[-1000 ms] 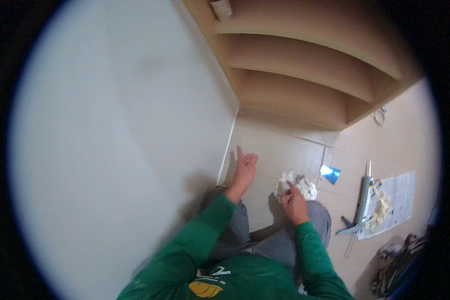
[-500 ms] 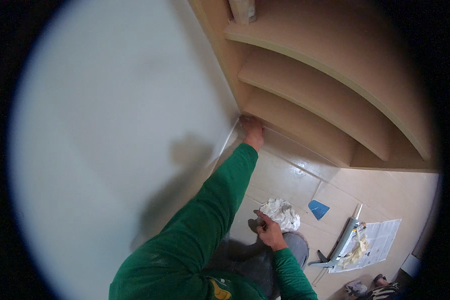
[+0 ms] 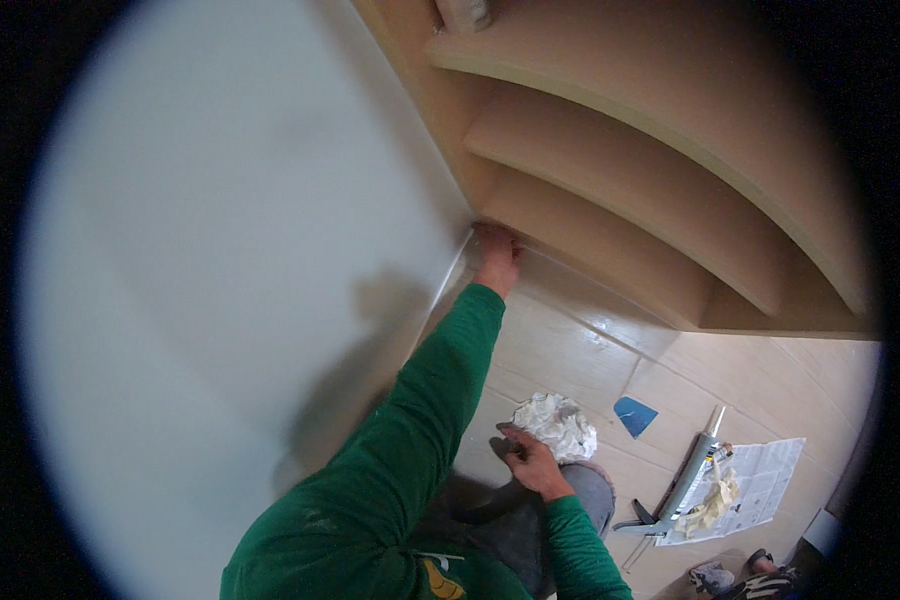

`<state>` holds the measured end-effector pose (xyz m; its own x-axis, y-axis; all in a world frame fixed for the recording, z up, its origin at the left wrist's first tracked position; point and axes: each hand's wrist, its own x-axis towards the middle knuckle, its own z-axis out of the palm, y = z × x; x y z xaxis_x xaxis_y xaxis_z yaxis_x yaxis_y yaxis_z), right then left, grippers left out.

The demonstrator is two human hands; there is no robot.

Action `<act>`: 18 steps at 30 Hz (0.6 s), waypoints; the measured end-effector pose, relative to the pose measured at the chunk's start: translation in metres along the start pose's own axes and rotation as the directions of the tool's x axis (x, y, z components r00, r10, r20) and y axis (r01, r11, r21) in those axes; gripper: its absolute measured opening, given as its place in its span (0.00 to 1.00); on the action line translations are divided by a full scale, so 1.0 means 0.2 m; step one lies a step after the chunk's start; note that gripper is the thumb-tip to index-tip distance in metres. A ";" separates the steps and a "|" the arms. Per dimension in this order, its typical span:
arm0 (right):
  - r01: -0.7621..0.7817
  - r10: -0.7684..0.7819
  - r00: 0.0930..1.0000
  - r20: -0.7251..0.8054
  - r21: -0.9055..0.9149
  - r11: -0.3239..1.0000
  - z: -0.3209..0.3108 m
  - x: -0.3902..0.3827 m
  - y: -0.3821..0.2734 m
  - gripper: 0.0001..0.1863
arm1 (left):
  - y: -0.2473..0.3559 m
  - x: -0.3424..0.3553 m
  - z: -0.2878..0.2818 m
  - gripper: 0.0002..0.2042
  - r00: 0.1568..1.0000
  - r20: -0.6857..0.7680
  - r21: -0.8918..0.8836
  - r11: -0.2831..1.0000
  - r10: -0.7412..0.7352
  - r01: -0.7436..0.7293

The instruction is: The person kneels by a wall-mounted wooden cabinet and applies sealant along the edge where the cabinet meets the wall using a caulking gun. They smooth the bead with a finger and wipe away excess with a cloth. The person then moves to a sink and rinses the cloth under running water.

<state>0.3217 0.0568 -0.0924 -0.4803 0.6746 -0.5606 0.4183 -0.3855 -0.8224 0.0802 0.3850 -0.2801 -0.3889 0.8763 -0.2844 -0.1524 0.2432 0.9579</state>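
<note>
My left hand [image 3: 497, 252] reaches into the lower corner where the wooden shelving unit [image 3: 595, 235] meets the white wall [image 3: 220, 230] and floor. It touches the corner with bent fingers, their tips hard to see. Lower down, my right hand [image 3: 530, 460] is held out with the index finger extended and dark at the tip, the thumb apart and nothing visible in its grasp. Beside it lies a crumpled white paper or rag wad [image 3: 560, 425], with a blue flat piece [image 3: 636, 416] to its right on the tiled floor [image 3: 530, 365].
A caulking gun [image 3: 685, 480] lies at the right along a newspaper sheet [image 3: 770, 480] holding crumpled beige material [image 3: 713, 500]. Dark, mixed items [image 3: 760, 575] sit at the lower right. A pale cylindrical object [image 3: 462, 14] stands on an upper shelf.
Since a second ago my left arm has stretched forward into the shelf corner and the view has shifted. Over the last half second my left hand stays there with little change.
</note>
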 end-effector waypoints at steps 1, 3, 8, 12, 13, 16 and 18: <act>-0.032 0.031 0.999 0.023 0.026 0.999 0.00 -0.01 -0.01 0.24 | 0.02 0.00 -0.01 0.13 0.998 -0.032 -0.049 0.997 -0.056 0.055; -0.066 0.067 0.998 -0.012 0.051 0.997 -0.02 0.02 0.01 0.23 | 0.20 -0.06 0.17 0.13 0.965 -0.058 -0.281 0.932 -0.256 0.230; -0.062 0.060 0.997 0.046 0.025 0.998 0.00 0.01 0.03 0.22 | 0.47 -0.17 0.10 0.10 0.920 -0.085 -0.495 0.817 -0.383 0.294; -0.012 0.011 1.000 0.027 0.044 0.999 0.02 0.01 0.04 0.23 | 0.55 -0.19 0.10 0.10 0.943 -0.081 -0.482 0.841 -0.322 0.246; -0.036 0.034 0.999 0.033 0.046 0.998 0.02 0.02 0.04 0.23 | 0.57 -0.20 0.11 0.10 0.948 -0.080 -0.477 0.847 -0.309 0.236; -0.082 0.080 0.996 0.050 0.035 0.996 0.01 0.01 0.03 0.24 | 0.63 -0.22 0.13 0.07 0.963 -0.045 -0.509 0.836 -0.264 0.205; -0.097 0.095 0.994 0.060 0.029 0.995 0.01 0.02 0.03 0.24 | 0.66 -0.23 0.13 0.06 0.959 -0.066 -0.540 0.818 -0.275 0.197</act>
<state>0.3208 0.0554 -0.0993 -0.4841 0.5955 -0.6411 0.4401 -0.4675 -0.7666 0.1009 0.3881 -0.1406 -0.3914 0.7460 -0.5387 -0.6917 0.1476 0.7069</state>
